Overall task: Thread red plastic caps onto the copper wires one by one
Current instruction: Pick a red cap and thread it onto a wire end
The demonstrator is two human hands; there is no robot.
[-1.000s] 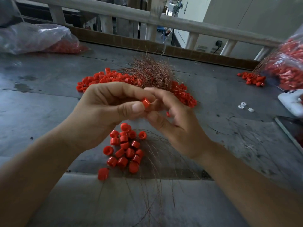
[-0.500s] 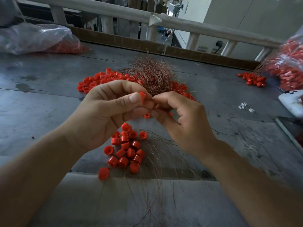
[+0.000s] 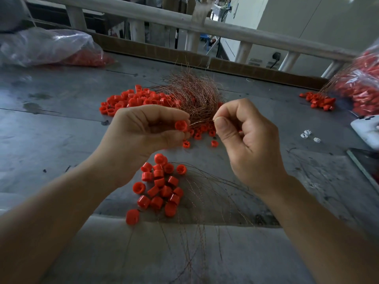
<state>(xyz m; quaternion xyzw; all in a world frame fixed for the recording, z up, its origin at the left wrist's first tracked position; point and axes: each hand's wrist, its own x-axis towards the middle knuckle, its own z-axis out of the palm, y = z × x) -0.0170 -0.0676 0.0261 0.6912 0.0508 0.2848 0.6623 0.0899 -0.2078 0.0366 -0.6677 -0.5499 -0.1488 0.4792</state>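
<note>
My left hand pinches one red plastic cap between thumb and fingertips, above the grey table. A thin copper wire runs from that cap to my right hand, which pinches the wire's other end between thumb and forefinger. Behind my hands lies a tangled heap of copper wires amid loose red caps. Below my hands sits a cluster of red caps with wires fanning toward the table's near edge.
A clear plastic bag with red caps lies at the back left. Another bag of red caps stands at the right, with a small cap pile beside it. A white device and a dark flat object sit at the right edge.
My hands have drawn apart: the right hand moved right, pulling the wire out through the cap held in the left hand. Earlier the fingertips touched around the cap.
</note>
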